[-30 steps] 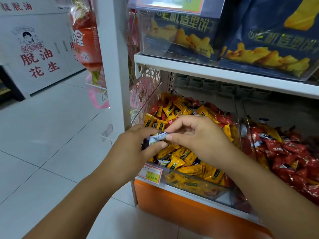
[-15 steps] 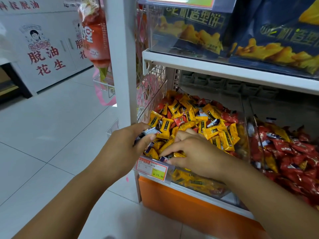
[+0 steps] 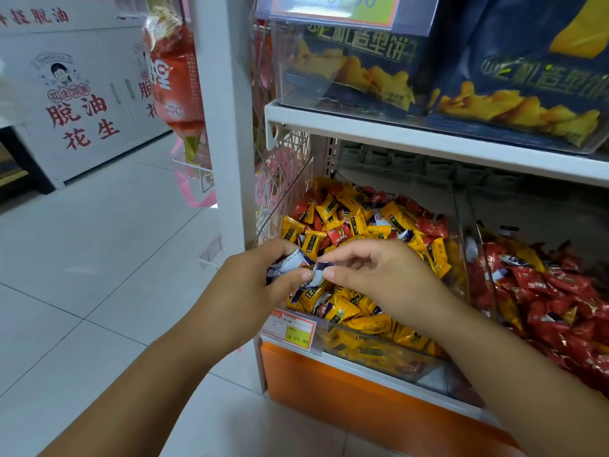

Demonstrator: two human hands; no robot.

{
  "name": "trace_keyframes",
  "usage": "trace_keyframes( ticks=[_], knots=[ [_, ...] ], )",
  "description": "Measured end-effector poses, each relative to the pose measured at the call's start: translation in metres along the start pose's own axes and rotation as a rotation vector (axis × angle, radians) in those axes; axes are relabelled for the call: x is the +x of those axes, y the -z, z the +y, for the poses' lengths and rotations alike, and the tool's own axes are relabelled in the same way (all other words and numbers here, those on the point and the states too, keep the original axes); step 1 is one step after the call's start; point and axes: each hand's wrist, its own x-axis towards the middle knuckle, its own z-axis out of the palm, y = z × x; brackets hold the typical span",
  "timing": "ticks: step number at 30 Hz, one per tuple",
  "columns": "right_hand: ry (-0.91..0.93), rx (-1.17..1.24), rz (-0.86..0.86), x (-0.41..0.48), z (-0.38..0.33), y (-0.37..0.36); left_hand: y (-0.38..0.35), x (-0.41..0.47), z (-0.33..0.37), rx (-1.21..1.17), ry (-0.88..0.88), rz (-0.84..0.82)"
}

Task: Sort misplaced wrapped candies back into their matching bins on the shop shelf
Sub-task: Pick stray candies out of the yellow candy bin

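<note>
— What's in your hands?
— My left hand (image 3: 260,285) grips a few white-and-blue candies (image 3: 291,262). My right hand (image 3: 372,275) pinches the end of one more candy (image 3: 318,271) between thumb and forefinger, and it touches my left thumb.
— Where are they?
— Above the front of the clear bin (image 3: 379,354), which is heaped with yellow candies (image 3: 359,222) and a few red ones. A price tag (image 3: 290,328) reading 23.90 is fixed to its front edge.
— And beside it?
— The neighbouring bin (image 3: 484,275) on the right holds mostly red candies (image 3: 560,291).
</note>
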Motion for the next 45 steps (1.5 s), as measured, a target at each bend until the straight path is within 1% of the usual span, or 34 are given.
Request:
trace_keyframes(
  ticks=[4,6,8,10,11,14,16,18,20,26,36,41,45],
  knots=[
    [-0.024,0.128,0.067,-0.001,-0.002,-0.007,0.000,-0.002,0.006,-0.058,-0.017,-0.039],
    [-0.023,0.144,0.076,-0.002,-0.003,-0.011,0.000,-0.004,0.009,-0.070,-0.013,-0.069],
    [-0.033,0.142,0.012,-0.002,-0.006,-0.012,0.000,-0.004,0.009,-0.052,-0.010,-0.073],
    [-0.060,0.118,-0.077,0.000,-0.009,-0.002,0.002,-0.004,0.007,-0.029,0.006,-0.042],
    [-0.058,0.041,-0.107,0.002,-0.009,0.004,0.005,-0.005,0.005,-0.020,0.021,-0.023],
    [-0.019,-0.401,-0.203,0.004,-0.001,0.015,0.011,-0.009,-0.001,0.007,0.060,0.004],
    [0.052,-0.663,-0.218,0.004,0.009,0.010,0.013,-0.012,-0.003,0.025,0.071,-0.018],
    [0.121,-0.819,-0.200,0.005,0.018,0.002,0.014,-0.014,-0.005,0.054,0.071,-0.033],
    [0.102,-0.882,-0.205,0.009,0.022,-0.002,0.014,-0.014,-0.006,0.061,0.073,-0.031],
    [0.039,-0.846,-0.281,0.018,0.025,-0.007,0.013,-0.016,-0.004,0.032,0.091,-0.028],
    [0.075,-0.976,-0.252,0.024,0.020,-0.016,0.008,-0.006,-0.001,0.046,0.086,-0.018],
    [0.109,-0.898,-0.219,0.025,0.027,-0.015,0.008,-0.005,-0.003,0.053,0.092,-0.017],
    [0.099,-0.755,-0.180,0.024,0.027,-0.001,0.011,-0.008,-0.005,0.079,0.086,-0.008]
  ],
)
